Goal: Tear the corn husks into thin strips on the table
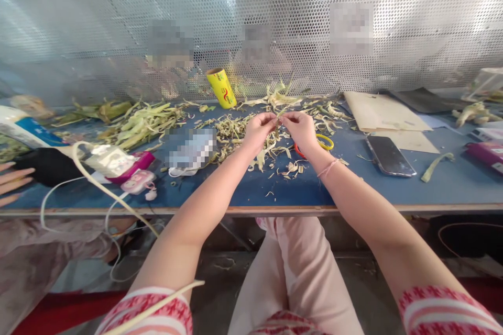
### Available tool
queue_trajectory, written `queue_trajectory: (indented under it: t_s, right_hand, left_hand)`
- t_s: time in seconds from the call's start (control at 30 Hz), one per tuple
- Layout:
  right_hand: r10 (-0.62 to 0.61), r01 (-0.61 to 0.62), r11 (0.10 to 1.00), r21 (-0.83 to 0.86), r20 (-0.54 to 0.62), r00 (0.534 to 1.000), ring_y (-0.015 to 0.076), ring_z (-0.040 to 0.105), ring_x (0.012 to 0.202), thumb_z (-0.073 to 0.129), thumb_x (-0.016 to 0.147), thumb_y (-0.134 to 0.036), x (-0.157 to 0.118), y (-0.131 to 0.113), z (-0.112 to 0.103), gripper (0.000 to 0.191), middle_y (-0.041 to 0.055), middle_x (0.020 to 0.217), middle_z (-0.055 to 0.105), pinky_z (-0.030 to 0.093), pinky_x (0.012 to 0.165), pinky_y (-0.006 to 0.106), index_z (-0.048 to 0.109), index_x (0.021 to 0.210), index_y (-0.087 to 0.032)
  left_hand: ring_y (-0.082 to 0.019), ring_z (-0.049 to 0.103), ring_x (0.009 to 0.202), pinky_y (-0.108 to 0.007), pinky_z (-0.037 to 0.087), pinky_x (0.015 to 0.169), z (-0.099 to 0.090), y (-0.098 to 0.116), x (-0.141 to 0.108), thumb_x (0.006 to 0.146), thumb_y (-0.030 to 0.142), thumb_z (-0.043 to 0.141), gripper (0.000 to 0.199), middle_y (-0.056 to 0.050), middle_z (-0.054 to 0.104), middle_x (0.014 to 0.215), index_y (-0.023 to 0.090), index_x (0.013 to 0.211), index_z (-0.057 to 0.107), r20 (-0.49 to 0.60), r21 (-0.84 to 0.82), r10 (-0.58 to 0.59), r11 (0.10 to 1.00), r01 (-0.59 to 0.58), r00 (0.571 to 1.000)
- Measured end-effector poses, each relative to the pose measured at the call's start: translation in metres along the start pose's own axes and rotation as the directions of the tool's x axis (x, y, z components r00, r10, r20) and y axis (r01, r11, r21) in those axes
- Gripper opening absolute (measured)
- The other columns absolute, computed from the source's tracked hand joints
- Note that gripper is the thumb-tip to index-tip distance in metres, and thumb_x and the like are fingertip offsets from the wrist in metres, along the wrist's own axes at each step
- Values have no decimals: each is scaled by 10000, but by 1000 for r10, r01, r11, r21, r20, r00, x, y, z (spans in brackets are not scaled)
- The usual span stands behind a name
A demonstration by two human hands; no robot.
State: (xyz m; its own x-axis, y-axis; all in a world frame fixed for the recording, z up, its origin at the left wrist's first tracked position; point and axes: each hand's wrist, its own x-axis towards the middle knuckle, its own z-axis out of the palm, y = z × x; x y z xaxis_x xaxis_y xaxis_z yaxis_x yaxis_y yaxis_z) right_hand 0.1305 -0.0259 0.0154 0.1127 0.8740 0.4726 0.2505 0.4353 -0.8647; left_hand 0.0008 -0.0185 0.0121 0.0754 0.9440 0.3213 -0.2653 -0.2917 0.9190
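Note:
My left hand [260,131] and my right hand [301,128] meet over the middle of the blue table, fingers pinched together. Between the fingertips is a small pale-green plant strip [280,114], mostly hidden by the fingers. Dried, yellowish plant scraps [231,133] lie spread beneath and around both hands. Close by my right wrist, a yellow loop [326,142] and a red one show, partly covered by the wrist; they look like scissor handles. Behind the hands, a tuft of pale leaves [279,95] rests near the perforated metal panel.
A yellow tube [221,88] leans at the back. Longer green stalks [147,123] are heaped left, near a pink charger [137,165] with cables. Rightward lie a phone [390,156], brown card [383,111] and one stalk [436,166]. Another person's hand [13,183] is at far left.

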Motion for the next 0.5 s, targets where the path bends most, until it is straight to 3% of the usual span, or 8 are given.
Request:
queue_trajectory:
  t_s: [0.23, 0.5]
  right_hand:
    - [5, -5, 1000, -1, -1, 1000, 128, 525, 618, 571, 764, -393, -2, -1, 0, 280, 17, 644, 614, 437, 620, 275, 689, 750, -140]
    - [-85, 81, 985, -150, -18, 996, 136, 498, 650, 512, 742, -278, 1, 1, -2, 182, 5, 630, 568, 413, 661, 281, 598, 619, -175]
  left_hand:
    - [-93, 562, 666, -239, 450, 678, -2, -5, 2, 750, 174, 696, 71, 5, 623, 701, 166, 747, 626, 1, 187, 140, 973, -138, 990]
    - [-110, 588, 675, -249, 454, 722, 0, -2, -2, 726, 101, 704, 90, -6, 634, 686, 168, 710, 646, -9, 195, 119, 974, -115, 993]
